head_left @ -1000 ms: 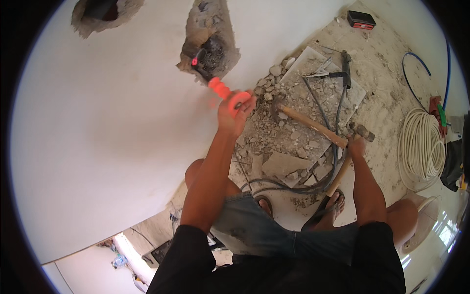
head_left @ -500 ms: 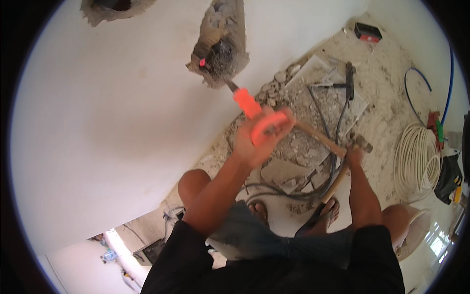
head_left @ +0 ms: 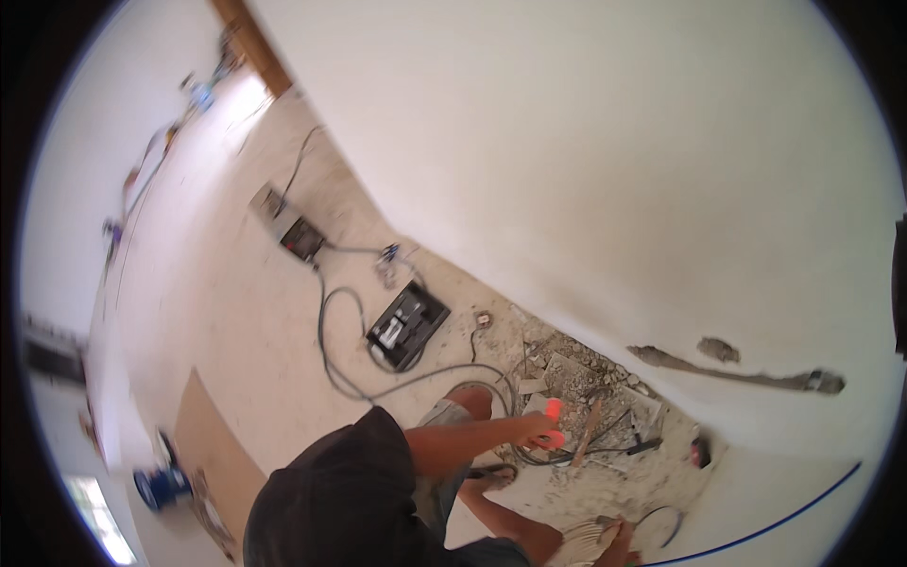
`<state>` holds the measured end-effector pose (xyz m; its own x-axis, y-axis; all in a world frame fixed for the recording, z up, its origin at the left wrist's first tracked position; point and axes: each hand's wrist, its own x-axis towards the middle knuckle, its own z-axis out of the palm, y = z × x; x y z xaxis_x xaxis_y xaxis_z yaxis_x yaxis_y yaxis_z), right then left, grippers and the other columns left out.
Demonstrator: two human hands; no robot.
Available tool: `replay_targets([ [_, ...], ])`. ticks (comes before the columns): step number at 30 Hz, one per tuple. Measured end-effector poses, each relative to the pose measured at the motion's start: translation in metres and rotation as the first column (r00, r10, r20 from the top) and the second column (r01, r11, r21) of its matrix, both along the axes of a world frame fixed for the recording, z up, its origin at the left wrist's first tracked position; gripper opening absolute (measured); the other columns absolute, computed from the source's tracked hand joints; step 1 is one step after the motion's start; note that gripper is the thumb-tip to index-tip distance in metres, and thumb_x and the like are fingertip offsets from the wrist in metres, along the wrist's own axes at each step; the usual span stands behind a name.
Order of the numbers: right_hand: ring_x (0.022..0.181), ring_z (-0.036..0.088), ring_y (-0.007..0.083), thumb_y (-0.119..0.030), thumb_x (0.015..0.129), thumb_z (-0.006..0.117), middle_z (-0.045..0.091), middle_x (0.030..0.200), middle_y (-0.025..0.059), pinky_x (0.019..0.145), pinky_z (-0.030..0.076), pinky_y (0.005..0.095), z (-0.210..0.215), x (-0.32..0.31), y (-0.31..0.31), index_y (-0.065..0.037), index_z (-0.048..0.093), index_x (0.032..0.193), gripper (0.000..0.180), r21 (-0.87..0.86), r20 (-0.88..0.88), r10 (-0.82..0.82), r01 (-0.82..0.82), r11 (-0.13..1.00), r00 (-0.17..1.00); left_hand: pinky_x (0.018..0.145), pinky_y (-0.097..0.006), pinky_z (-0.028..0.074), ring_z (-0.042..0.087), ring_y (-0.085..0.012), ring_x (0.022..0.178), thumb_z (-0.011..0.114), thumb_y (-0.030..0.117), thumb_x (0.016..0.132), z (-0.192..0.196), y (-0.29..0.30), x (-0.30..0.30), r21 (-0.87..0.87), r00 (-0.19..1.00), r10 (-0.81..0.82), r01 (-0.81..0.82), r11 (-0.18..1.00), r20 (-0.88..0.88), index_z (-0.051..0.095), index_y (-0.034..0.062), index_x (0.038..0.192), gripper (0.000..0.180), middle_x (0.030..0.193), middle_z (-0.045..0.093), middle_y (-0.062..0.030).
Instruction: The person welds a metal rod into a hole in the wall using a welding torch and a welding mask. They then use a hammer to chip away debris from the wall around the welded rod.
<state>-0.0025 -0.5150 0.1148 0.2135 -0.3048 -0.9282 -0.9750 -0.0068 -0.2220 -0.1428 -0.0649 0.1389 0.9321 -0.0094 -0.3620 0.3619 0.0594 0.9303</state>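
Observation:
My left hand (head_left: 535, 430) is closed around the orange handle of a chisel (head_left: 554, 409), with its round orange hand guard at the fist. It is held over broken rubble (head_left: 576, 378) at the foot of the white wall; its blade cannot be made out. Low in the picture, my right hand (head_left: 621, 546) is closed around a hammer, whose small head (head_left: 605, 521) shows blurred at the fingers. The hammer's handle is hidden. A separate wooden handle (head_left: 588, 430) lies across the rubble.
A chiselled groove (head_left: 737, 376) and a smaller hole (head_left: 718, 350) mark the wall (head_left: 567, 189). Grey cable (head_left: 326, 335) runs across the floor past an open black tool case (head_left: 408, 326). A pale cable coil (head_left: 578, 541) and blue pipe (head_left: 765, 529) lie near my right hand.
The view has swung left, bringing the floor and tool case in. The chisel tip was at the wall hole before; now the chisel is away from it. Both hands appear lower in view.

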Motion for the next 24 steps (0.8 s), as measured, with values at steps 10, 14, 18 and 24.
replay_targets([
  [10,0.056,0.051,0.0185,-0.022,0.089,0.050,0.048,0.062,0.0064,0.050,0.042,0.0311,0.301,-0.090,0.108,-0.008,0.045,0.073,0.022,-0.031,-0.087,0.868,-0.872,0.489,0.490,0.060,-0.029,0.047,0.056,-0.0086,0.069,0.065,0.014,0.077,0.298,0.065,-0.471,0.218,-0.260,0.919,-0.955,-0.200,-0.295,0.053,0.0101,0.089,0.017,0.077,0.057,0.0012],
  [14,0.054,0.051,0.0191,-0.021,0.087,0.053,0.049,0.061,0.0075,0.048,0.041,0.0328,0.313,-0.130,0.185,-0.005,0.048,0.075,0.021,-0.078,-0.162,0.976,-0.987,0.138,0.149,0.059,-0.031,0.043,0.053,-0.0119,0.066,0.061,0.023,0.077,0.286,-0.016,-0.635,0.190,-0.700,0.494,-0.656,-0.731,-0.516,0.056,0.0178,0.080,0.008,0.076,0.057,0.0014],
  [18,0.052,0.051,0.0198,-0.019,0.085,0.056,0.049,0.060,0.0086,0.046,0.041,0.0346,0.301,-0.189,0.284,-0.001,0.051,0.076,0.021,-0.125,-0.240,0.962,-0.978,-0.166,-0.133,0.068,-0.040,0.042,0.055,-0.0147,0.072,0.043,0.037,0.081,0.229,-0.136,-0.770,0.310,-0.576,-0.150,-0.189,-0.932,-0.804,0.058,0.0228,0.082,0.021,0.078,0.058,0.0059],
  [24,0.049,0.052,0.0207,-0.017,0.083,0.061,0.050,0.058,0.0102,0.043,0.041,0.0372,0.313,-0.283,0.438,0.004,0.056,0.079,0.022,-0.185,-0.334,0.913,-0.933,-0.308,-0.235,0.069,-0.045,0.040,0.054,-0.0223,0.084,0.043,0.030,0.083,0.259,-0.126,-0.813,0.728,-0.632,-0.514,-0.119,-0.675,-0.580,0.059,0.0198,0.095,0.022,0.092,0.057,0.0018],
])
